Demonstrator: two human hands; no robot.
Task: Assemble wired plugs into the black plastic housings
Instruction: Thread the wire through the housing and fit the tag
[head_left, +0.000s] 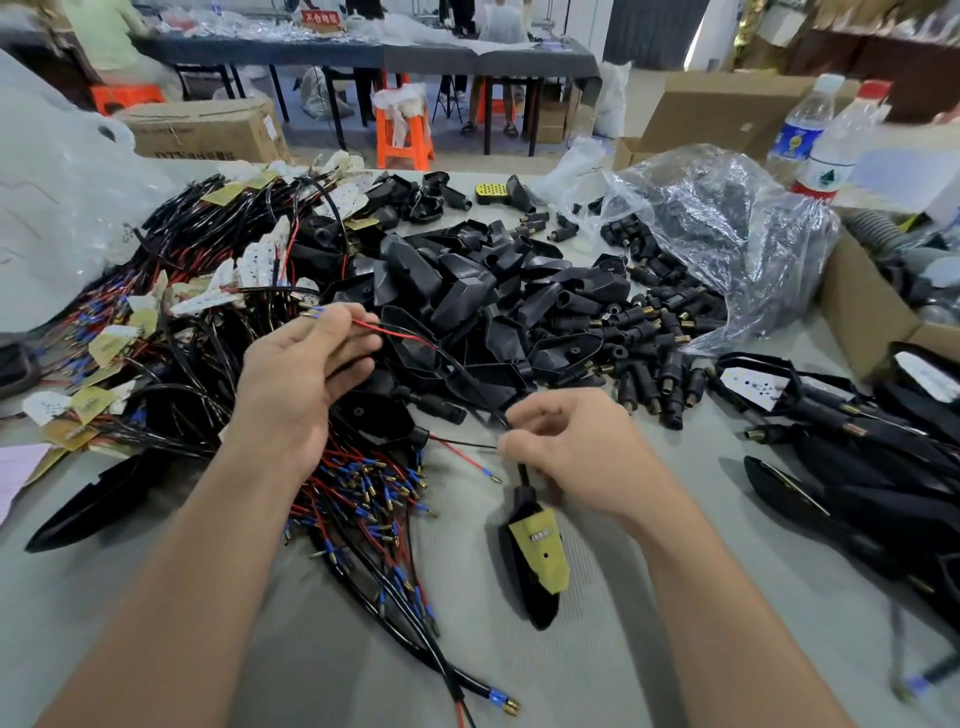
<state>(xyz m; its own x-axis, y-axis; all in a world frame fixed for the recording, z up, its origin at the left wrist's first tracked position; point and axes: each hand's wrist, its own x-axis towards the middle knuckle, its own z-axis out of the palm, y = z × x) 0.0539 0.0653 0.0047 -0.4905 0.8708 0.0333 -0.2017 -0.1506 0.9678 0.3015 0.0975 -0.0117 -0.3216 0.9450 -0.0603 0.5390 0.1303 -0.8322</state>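
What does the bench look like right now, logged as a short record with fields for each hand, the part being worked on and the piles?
left hand: pinches the red wire near its blue-sleeved end
right hand: pinches the black cable just above the housing
housing in work: below the right hand, yellow board in it
housing pile: centre, loose black shells
wire pile: left, tangled, red and black
plugs: right of the housings, some in the clear bag
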